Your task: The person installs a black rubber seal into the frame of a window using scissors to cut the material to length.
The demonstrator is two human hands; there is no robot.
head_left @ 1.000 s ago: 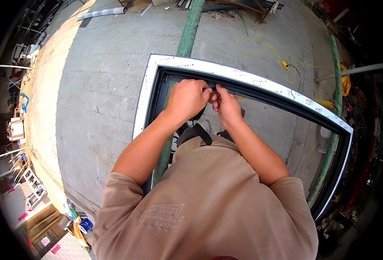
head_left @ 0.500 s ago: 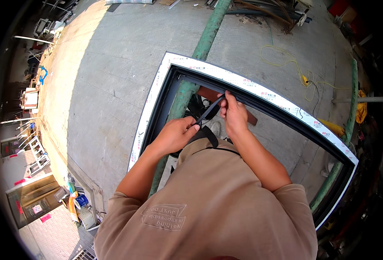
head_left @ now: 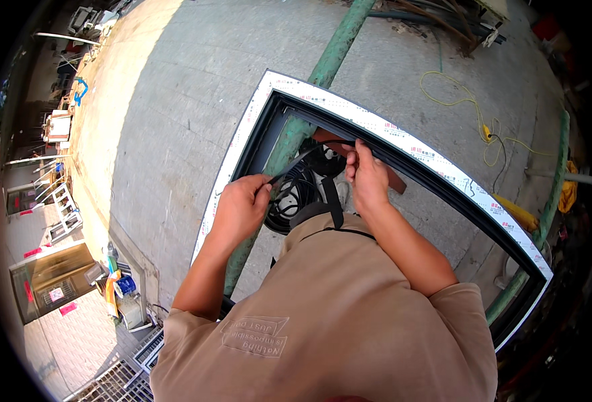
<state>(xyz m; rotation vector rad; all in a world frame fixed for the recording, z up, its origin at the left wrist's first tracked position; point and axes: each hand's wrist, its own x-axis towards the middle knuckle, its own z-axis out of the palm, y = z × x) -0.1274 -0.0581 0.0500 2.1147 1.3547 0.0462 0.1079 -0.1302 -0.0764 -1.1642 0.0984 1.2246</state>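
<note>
One thin, flexible black strip point(head_left: 296, 163) stretches from the left hand point(head_left: 242, 204), which pinches it, to the right hand point(head_left: 368, 175), seemingly clamped on it too, grip partly hidden; one white-faced, black-edged rectangular frame point(head_left: 349, 108) lies beneath.

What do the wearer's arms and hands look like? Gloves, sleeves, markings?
No gloves on the left hand or right hand; no watch or wristband shows. Both forearms are uncovered. Short, loose brown sleeves cover the upper arms, part of a plain brown T-shirt with an outlined, lettered chest graphic.
</note>
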